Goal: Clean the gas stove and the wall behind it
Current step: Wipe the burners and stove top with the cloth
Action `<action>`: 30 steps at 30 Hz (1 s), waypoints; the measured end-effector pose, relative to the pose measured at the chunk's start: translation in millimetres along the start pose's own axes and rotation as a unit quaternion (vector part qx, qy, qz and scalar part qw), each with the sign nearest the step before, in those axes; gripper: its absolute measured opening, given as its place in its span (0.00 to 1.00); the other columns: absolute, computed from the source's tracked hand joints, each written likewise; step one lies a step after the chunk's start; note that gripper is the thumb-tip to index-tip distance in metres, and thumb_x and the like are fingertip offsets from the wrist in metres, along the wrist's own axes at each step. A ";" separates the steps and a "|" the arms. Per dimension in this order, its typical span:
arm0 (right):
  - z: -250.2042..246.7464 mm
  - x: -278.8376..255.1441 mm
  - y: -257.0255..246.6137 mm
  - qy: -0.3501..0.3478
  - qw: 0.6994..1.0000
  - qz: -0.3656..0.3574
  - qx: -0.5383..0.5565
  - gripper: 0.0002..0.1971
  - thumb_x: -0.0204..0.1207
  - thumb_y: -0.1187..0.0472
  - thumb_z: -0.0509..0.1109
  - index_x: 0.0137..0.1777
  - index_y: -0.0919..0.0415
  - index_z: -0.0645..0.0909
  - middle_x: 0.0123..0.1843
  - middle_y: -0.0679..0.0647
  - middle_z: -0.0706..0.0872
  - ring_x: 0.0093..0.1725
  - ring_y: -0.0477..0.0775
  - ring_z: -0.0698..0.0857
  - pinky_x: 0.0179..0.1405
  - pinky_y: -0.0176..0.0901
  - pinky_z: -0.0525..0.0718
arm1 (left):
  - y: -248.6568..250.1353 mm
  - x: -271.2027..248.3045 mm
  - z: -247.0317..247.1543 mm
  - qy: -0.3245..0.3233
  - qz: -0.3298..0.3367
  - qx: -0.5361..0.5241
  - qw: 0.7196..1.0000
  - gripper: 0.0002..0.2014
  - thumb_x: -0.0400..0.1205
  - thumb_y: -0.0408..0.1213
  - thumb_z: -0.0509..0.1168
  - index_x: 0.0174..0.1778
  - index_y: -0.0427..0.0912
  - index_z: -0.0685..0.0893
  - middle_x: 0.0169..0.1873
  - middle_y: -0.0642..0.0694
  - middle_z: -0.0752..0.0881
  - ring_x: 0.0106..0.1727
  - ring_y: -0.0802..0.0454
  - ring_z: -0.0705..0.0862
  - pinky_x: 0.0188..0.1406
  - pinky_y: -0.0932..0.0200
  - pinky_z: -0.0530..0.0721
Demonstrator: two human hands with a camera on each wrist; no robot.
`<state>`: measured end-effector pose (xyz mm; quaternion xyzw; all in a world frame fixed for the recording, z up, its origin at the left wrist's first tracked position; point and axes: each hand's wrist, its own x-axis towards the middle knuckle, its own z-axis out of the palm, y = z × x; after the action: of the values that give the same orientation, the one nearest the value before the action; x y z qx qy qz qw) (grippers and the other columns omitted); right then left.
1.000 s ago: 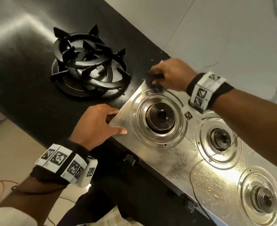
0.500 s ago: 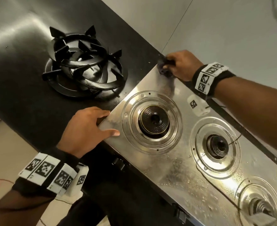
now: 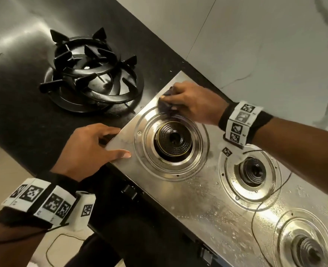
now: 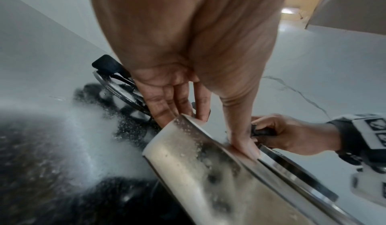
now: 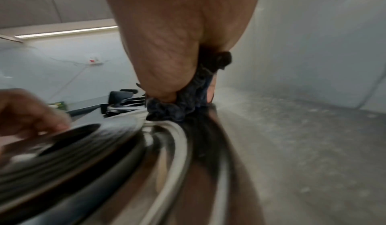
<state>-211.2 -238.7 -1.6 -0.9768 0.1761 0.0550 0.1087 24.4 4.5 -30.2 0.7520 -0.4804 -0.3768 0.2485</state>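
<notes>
A dark stone surface (image 3: 24, 120) carries a steel gas stove (image 3: 207, 199) whose bare top, beaded with wet streaks near its front edge, is mid-scrub below the pale marbled wall (image 3: 255, 45). Half a second ago the person's right hand (image 3: 194, 105) was working the stove's far left corner against the wall; it has since drawn back toward the front and now presses a dark cloth (image 3: 166, 109) onto the steel just beside the rim of the left burner (image 3: 172, 140), the fingers (image 5: 158, 83) curled round the crumpled fabric. That shift suggests the corner has had its pass and the strokes are moving to the metal around the burner ring, with the wall apparently not yet tackled. The left hand (image 3: 89, 149) has kept its post at the stove's left front corner, thumb flat on top and fingers (image 4: 167, 103) straight against the side edge, steadying it. Stacked black pan supports (image 3: 93, 74) lie well apart on the surface's left part.
</notes>
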 end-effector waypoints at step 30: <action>25.0 -59.9 -2.3 0.031 0.998 0.047 0.009 0.24 0.89 0.48 0.58 0.79 0.57 0.82 0.58 0.56 0.82 0.52 0.54 0.77 0.48 0.49 0.77 | -5.2 -5.9 6.7 0.019 -0.016 -0.035 0.999 0.37 0.61 0.54 0.85 0.69 0.56 0.87 0.57 0.62 0.87 0.59 0.62 0.85 0.59 0.58 0.84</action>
<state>-268.0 -211.0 -16.6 -0.9676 0.2260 0.0286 0.1091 20.3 11.9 -36.1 0.7575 -0.4499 -0.3831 0.2776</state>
